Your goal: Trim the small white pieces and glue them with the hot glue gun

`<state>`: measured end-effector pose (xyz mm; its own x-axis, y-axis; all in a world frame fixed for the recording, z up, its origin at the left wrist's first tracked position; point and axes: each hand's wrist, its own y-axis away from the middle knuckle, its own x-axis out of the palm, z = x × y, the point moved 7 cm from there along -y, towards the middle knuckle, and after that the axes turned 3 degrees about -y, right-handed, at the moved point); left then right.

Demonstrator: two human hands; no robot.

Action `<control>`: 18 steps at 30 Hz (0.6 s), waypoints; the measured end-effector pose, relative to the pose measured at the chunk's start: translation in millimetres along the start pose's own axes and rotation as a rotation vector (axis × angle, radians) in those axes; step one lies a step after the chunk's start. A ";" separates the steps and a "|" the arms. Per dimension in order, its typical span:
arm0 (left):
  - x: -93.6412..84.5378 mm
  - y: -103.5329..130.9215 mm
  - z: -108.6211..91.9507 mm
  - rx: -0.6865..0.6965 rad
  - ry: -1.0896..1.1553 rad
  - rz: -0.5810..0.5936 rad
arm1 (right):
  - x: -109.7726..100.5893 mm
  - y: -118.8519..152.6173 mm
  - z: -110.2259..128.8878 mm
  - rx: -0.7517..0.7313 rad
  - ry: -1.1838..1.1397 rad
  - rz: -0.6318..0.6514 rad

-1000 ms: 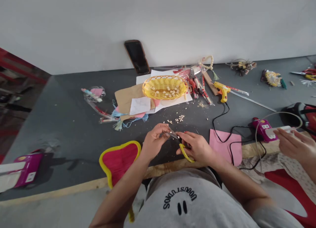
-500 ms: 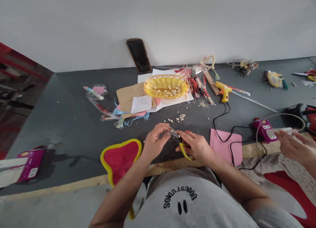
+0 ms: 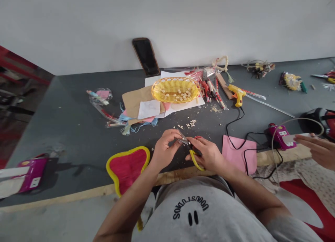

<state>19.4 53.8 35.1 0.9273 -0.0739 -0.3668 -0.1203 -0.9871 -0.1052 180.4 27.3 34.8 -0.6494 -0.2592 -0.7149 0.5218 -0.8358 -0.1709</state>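
One dark grey table (image 3: 68, 112) met pale wall (image 3: 91, 32); wood strip (image 3: 89, 195) lined near edge. Scissors (image 3: 188, 143) were above table, between hands, long axis diagonal, parted blades pointing far-left. Right hand (image 3: 209, 153) curled closed round handles. Left hand (image 3: 164, 150) bent near blade tips; grip unclear.

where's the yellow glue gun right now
In the head view, the glue gun lies on the grey table, right of the yellow basket, beside a flat strip of wood and above the pink sheet.
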 end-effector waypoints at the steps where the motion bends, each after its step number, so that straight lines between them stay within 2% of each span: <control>1: -0.3 -0.1 -0.1 0.004 -0.010 -0.001 | 0.7 0.4 -0.5 -0.002 0.012 0.000; 6: -1.4 0.8 2.2 0.007 -0.037 -0.016 | 3.8 1.2 -3.3 0.007 0.046 0.020; 11: -1.2 1.4 4.0 0.012 -0.022 -0.011 | -0.4 0.3 -1.2 0.009 -0.029 -0.010; 14: -0.9 1.0 5.9 0.009 -0.042 -0.010 | 0.5 0.0 -0.4 0.013 -0.072 0.015; 18: -1.8 1.6 9.1 -0.011 -0.051 -0.046 | 2.4 1.0 -0.8 -0.001 0.000 0.010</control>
<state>14.3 53.6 27.2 0.9127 -0.0210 -0.4081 -0.0733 -0.9909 -0.1129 179.8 26.2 32.4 -0.6440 -0.2675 -0.7167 0.5289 -0.8326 -0.1644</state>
